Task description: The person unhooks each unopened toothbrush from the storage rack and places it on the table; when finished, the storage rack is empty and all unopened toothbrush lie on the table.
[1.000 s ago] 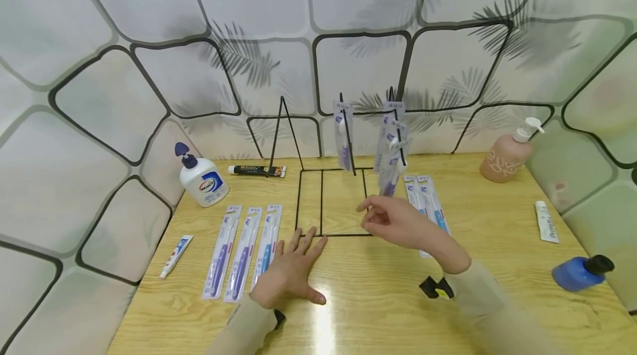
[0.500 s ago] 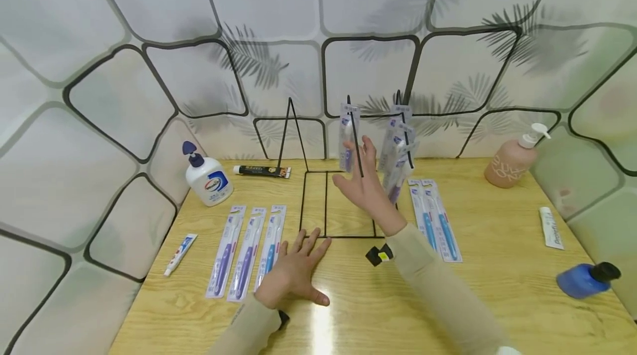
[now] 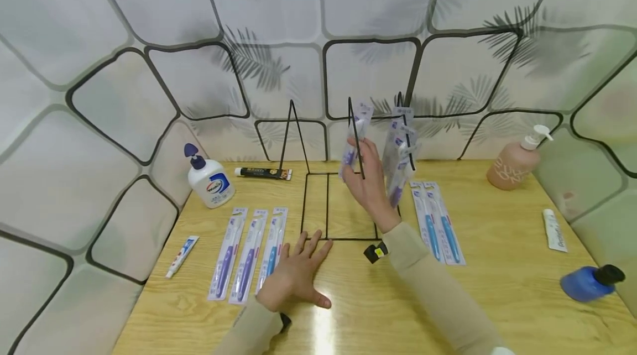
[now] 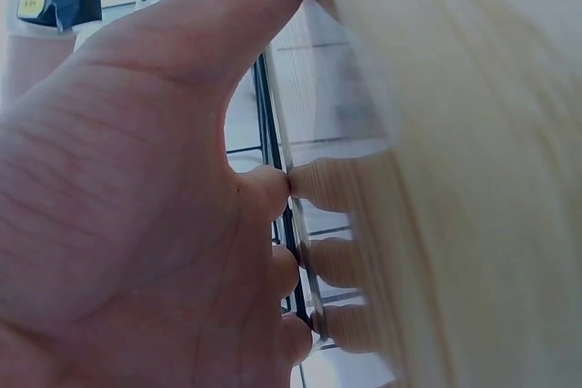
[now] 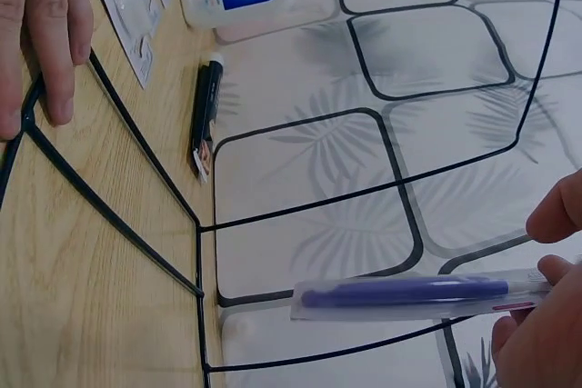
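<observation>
Right hand (image 3: 367, 178): raised over the rack (image 3: 327, 205), at its middle hook (image 3: 356, 136), forearm reaching up from our right. Thumb and fingers close on a brush pack (image 5: 409, 292), pinching it in its upper part. Left hand (image 3: 297, 276): low, palm down on the table (image 3: 378, 311), fingers spread wide, thumb out to the side, fingertips at the rack's front bar.

Around us: hanging packs (image 3: 398, 164) crowd just right of the right hand. The middle hook's near prong crosses in front of the held pack in the head view; whether the pack is on that hook we cannot tell. Left of the rack lie three packs (image 3: 245, 258); right of it, two packs (image 3: 445, 228). A black tube (image 3: 264, 173) and a white bottle (image 3: 211, 183) sit back left, a pink bottle (image 3: 513, 166) back right.

Held pack: long axis steep, top leaning to our right, purple handle end pointing down toward the table, well above it.
</observation>
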Demonstrator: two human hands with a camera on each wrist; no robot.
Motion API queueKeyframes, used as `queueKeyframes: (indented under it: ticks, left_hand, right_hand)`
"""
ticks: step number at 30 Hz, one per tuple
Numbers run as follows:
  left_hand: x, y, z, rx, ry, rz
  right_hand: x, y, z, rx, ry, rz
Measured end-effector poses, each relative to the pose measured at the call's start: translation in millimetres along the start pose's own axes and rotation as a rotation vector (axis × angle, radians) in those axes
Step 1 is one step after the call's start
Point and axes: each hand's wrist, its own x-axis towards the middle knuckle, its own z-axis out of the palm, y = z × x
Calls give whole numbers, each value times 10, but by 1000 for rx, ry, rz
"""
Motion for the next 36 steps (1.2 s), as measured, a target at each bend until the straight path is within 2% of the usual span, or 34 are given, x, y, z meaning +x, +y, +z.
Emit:
queueKeyframes:
  ticks: [4, 14, 22, 25, 31, 36]
  left_hand:
    - [4, -6, -6, -13, 2, 4]
    - [-20, -38, -48, -43, -5, 2]
    - [0, -11, -31, -54, -2, 16]
    - [7, -3, -28, -57, -6, 21]
    - [29, -19, -15, -50, -8, 23]
    - [38, -22, -4, -49, -19, 22]
  right_hand:
    - [-108, -11, -52, -24, 4, -34]
    - [-605, -63, -209, -28, -126, 9]
    - [-1037, -155, -568, -34, -170, -24]
    - [-1183, -182, -746, -56, -156, -50]
    - [-1382, -192, -1128, -56, -40, -124]
    - [-1406, 59, -1440, -97, 52, -154]
